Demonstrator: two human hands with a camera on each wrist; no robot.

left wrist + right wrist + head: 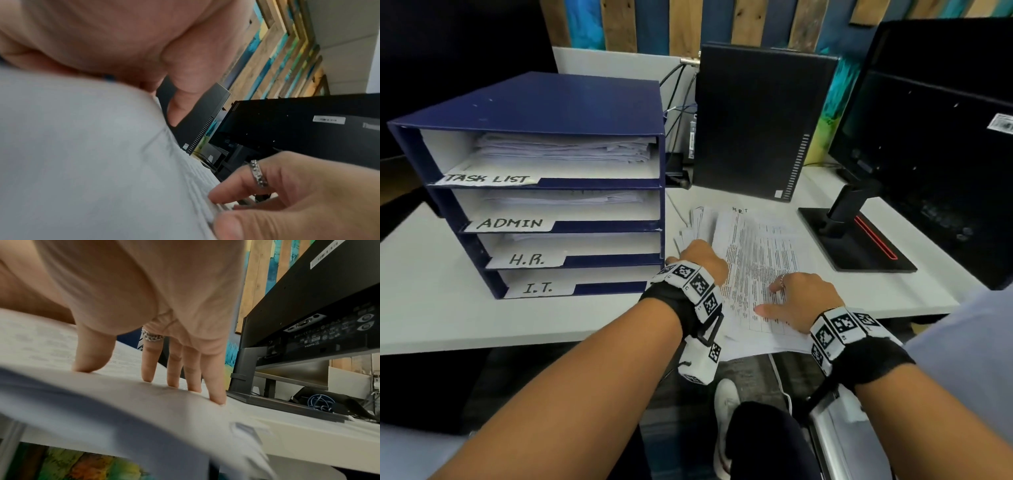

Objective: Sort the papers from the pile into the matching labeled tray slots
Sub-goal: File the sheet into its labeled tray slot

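The pile of papers (pixel 753 260) lay on the tabletop (pixel 431 274) just right of the blue tray rack (pixel 544 164), its near edge hanging over the tabletop's front. The right hand (pixel 801 298) pressed down on the top sheet with straight, spread fingers (pixel 213 386). The left hand (pixel 702 260) sat at the pile's fanned left edge; its thumb (pixel 185 91) showed curled, but whether it pinched a sheet could not be told.

The likely slip was several sheets lifting together, since the left edge was fanned loose and thin pages cling. The overhanging part could also slide off the front if the right hand eased its press. A misread heading would send a page into the wrong slot.

The rack had four slots. TASK LIST (pixel 489 179) held a thick stack, ADMIN (pixel 510 223) a thinner one, H.R. (pixel 527 259) a few sheets. I.T. (pixel 538 287) showed no paper from this angle
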